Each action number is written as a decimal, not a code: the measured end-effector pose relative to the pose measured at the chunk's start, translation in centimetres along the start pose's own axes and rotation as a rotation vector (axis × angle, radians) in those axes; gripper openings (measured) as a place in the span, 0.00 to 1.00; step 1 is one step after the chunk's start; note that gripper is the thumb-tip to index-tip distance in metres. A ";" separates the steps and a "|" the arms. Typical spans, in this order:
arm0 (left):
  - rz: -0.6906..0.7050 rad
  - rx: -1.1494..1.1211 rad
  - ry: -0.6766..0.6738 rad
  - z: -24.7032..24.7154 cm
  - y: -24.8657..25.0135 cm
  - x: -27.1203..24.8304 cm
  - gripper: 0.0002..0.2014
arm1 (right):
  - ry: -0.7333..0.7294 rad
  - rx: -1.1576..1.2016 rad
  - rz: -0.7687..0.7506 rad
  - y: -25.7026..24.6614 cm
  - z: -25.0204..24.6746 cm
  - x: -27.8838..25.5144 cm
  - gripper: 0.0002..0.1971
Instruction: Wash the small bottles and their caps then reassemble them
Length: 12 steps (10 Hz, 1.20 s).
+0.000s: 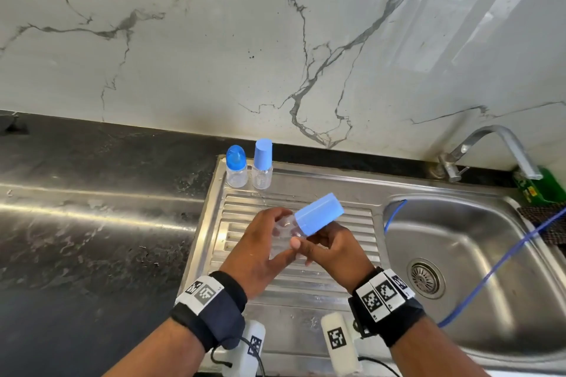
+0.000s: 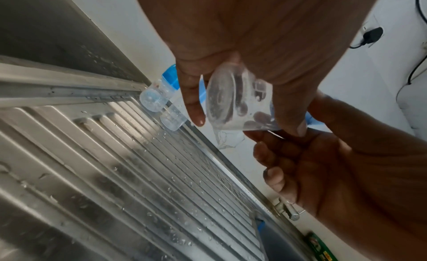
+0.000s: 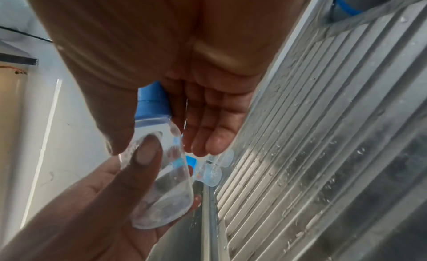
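Over the ribbed drainboard (image 1: 306, 294) I hold a small clear bottle (image 1: 283, 228) tilted, its light blue cap (image 1: 320, 214) pointing up and to the right. My left hand (image 1: 263, 239) grips the clear body, its thumb (image 3: 143, 155) pressed on the side. My right hand (image 1: 330, 245) holds the cap (image 3: 152, 102) between thumb and fingers. The left wrist view looks at the bottle's base (image 2: 233, 102). Two more capped bottles stand at the drainboard's back edge: one with a round blue cap (image 1: 236, 170), one with a tall light blue cap (image 1: 262, 167).
The steel sink basin (image 1: 459, 254) lies to the right, with a tap (image 1: 490, 150) behind it and a blue hose (image 1: 505, 254) hanging into it. A green pack (image 1: 542, 190) sits at the far right. Dark countertop (image 1: 92, 193) stretches left. Water drops cover the drainboard.
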<state>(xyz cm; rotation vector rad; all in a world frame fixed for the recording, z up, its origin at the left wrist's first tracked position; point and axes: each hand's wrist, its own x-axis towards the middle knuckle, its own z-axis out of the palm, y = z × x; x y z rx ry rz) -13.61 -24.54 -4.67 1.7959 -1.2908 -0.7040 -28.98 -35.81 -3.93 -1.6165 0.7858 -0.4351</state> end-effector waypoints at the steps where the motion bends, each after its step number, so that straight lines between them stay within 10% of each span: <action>1: -0.021 0.005 -0.024 0.0 -0.4 1.3 0.30 | -0.014 -0.085 0.031 0.4 -0.4 1.7 0.24; 4: -0.112 0.074 0.098 -1.0 -4.8 3.8 0.34 | 0.245 -0.531 0.039 0.1 -2.7 10.9 0.17; 10: -0.139 0.088 0.101 -1.9 -6.9 5.6 0.27 | 0.174 -0.640 0.064 2.7 -0.4 19.0 0.23; 12: -0.144 0.090 0.137 -2.6 -6.0 5.5 0.24 | 0.178 -0.584 0.073 2.8 -0.3 17.8 0.43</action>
